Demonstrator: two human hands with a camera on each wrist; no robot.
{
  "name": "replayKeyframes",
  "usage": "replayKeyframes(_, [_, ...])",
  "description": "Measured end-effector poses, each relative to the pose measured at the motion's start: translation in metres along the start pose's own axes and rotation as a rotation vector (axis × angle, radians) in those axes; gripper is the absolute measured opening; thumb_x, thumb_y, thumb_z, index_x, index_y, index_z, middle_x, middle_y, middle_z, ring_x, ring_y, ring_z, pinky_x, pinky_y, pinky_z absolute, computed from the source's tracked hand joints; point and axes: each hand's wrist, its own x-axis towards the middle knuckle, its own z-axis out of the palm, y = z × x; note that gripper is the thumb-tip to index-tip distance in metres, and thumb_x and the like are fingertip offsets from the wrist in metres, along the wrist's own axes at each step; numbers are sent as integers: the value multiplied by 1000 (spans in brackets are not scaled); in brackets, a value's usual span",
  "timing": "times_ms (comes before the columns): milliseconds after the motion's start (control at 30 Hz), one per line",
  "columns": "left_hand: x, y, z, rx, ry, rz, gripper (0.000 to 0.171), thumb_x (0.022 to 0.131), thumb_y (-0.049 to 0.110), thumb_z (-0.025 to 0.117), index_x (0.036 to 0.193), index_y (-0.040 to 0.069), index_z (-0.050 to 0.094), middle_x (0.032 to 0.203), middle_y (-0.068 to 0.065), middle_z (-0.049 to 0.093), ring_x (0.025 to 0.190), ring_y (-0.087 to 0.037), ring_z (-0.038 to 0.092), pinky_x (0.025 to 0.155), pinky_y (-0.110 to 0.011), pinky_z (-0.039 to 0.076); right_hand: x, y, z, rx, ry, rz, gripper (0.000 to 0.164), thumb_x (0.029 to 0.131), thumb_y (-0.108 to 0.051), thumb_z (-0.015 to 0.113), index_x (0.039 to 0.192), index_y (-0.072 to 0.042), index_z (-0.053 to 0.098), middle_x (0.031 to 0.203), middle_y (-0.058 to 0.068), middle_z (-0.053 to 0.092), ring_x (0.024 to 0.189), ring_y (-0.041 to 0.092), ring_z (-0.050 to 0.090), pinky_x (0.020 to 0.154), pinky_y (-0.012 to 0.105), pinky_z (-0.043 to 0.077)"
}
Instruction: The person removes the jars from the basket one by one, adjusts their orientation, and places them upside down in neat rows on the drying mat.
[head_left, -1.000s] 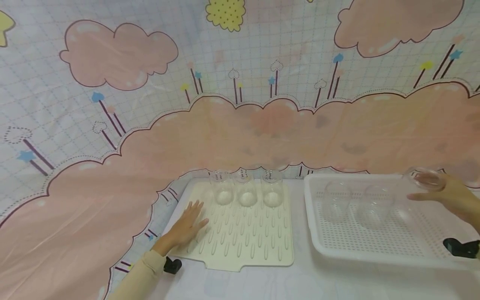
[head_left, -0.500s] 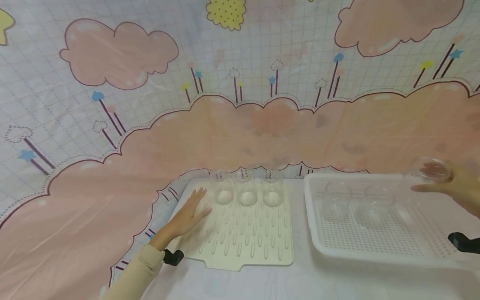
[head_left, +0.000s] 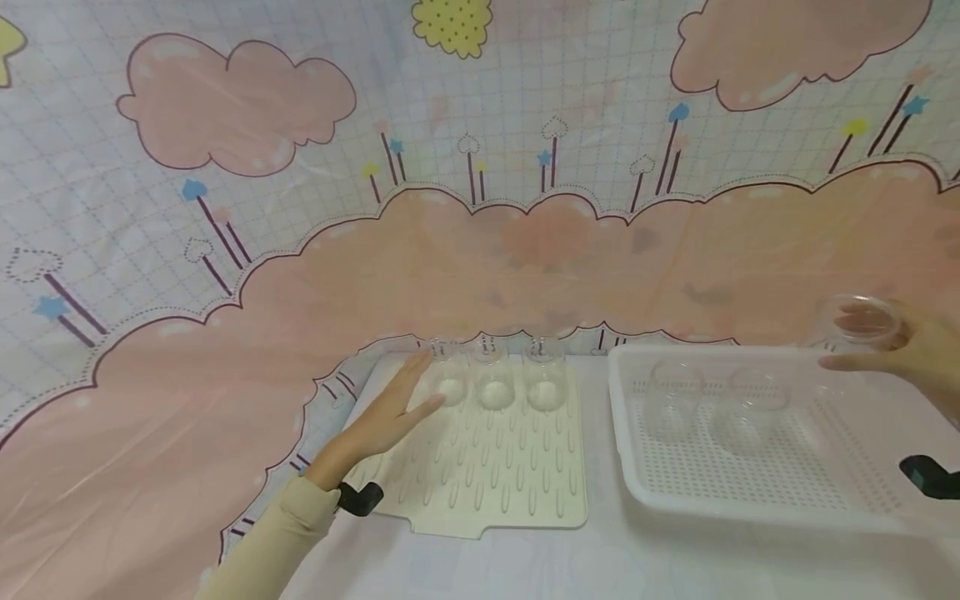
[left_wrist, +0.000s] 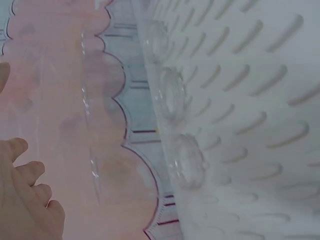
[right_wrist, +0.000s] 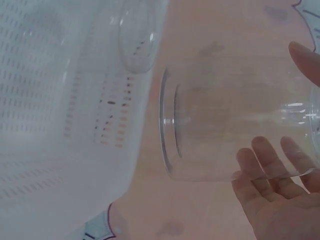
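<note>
My right hand [head_left: 915, 350] grips a clear, straight-sided glass cup [right_wrist: 220, 120] with a thick base, raised over the back right of the white basket [head_left: 628, 479]. In the right wrist view its fingers wrap round the end away from the base. Two more clear cups, one on the left [head_left: 670, 408] and one in the middle [head_left: 750, 421], stand in the basket. My left hand [head_left: 386, 417] reaches over the cream ribbed drying mat [head_left: 487, 500], fingers straight and thumb apart. Its fingertips overlap the leftmost [head_left: 452, 387] of three cups in a row at the mat's back edge.
The middle cup [head_left: 495, 387] and right cup [head_left: 545, 387] of the row stand close together. A patterned cloth backdrop [head_left: 525, 275] rises directly behind mat and basket. A narrow strip of white tabletop [head_left: 600, 467] separates mat and basket.
My left hand has slid forward and right over the mat, up to the leftmost cup. My right hand has lifted its cup higher, moving it slightly right and away.
</note>
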Motion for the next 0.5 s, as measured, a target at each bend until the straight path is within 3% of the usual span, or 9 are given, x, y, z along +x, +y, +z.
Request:
replayKeyframes(67, [2, 8, -1, -11, -4, 20, 76, 103, 45, 49, 160, 7, 15, 166, -10, 10, 152, -27, 0, 119, -57, 8, 0, -6, 2, -8, 0, -15, 85, 86, -19, 81, 156, -24, 33, 125, -24, 46, 123, 2, 38, 106, 78, 6])
replayKeyframes(100, [4, 12, 0, -9, -5, 34, 76, 103, 44, 50, 160, 7, 16, 166, -11, 10, 152, -27, 0, 119, -56, 8, 0, -9, 2, -12, 1, -29, 83, 86, -18, 81, 155, -21, 35, 115, -28, 43, 118, 4, 39, 107, 77, 7])
replayKeyframes(133, [5, 15, 0, -9, -6, 47, 75, 104, 44, 50, 160, 7, 16, 166, -11, 11, 152, -26, 0, 120, -56, 8, -1, -13, 3, -21, -4, -28, 83, 86, -19, 81, 155, -21, 35, 120, -23, 47, 121, 4, 39, 107, 77, 7])
replayKeyframes(233, [9, 24, 1, -2, -15, 76, 75, 103, 44, 50, 161, 10, 15, 166, -7, 10, 152, -25, 1, 120, -54, 8, -3, -28, 7, -65, -11, -16, 86, 85, -22, 82, 155, -17, 33, 131, -2, 49, 134, 36, 33, 107, 76, 11])
replayKeyframes(300, [12, 31, 2, 1, -21, 96, 75, 103, 45, 50, 161, 12, 14, 167, -3, 8, 152, -25, 1, 120, -53, 9, -5, -39, 10, -101, -34, -18, 90, 85, -24, 82, 157, -9, 29, 141, 19, 45, 129, 56, 26, 100, 80, 19])
replayKeyframes(333, [13, 34, 2, 1, -24, 105, 76, 103, 45, 50, 161, 13, 14, 167, -1, 8, 152, -25, 1, 120, -54, 9, -6, -44, 12, -129, -33, -21, 91, 84, -25, 83, 156, -7, 29, 141, 28, 42, 126, 55, 30, 98, 79, 25])
replayKeyframes(433, [15, 44, 3, -2, -32, 141, 76, 103, 45, 51, 162, 16, 13, 166, 2, 5, 152, -24, 1, 120, -55, 9, -9, -56, 17, -166, -40, -46, 90, 84, -24, 83, 154, -4, 30, 142, 36, 38, 122, 54, 33, 90, 78, 31])
replayKeyframes(500, [16, 51, 4, -2, -35, 163, 76, 102, 46, 52, 162, 18, 13, 166, 4, 4, 152, -23, 0, 119, -57, 10, -10, -62, 21, -175, -38, -81, 87, 82, -22, 84, 152, -6, 34, 140, 34, 41, 119, 47, 37, 86, 75, 36])
